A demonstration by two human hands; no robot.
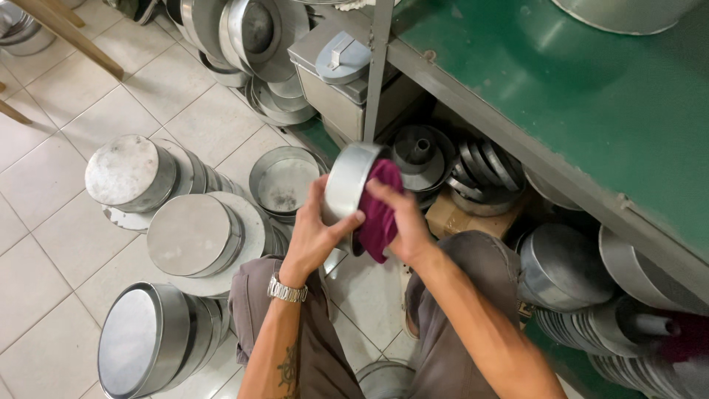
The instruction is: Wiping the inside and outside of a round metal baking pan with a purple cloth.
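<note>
Left hand (pixel 319 230) is wrapped around the outside of a round metal cake pan (pixel 348 179), tipped on its side and held up over the person's knees. Right hand (pixel 402 222) is closed on a magenta cloth (pixel 378 214), pressing it into the pan's open side. Steel wristwatch (pixel 286 289) on the left wrist. Stacks of the same pans (pixel 188 235) lie on the tiled floor (pixel 52 222) to the left, ring moulds (pixel 421 154) just beyond the hands, and a green table (pixel 591 103) far right.
</note>
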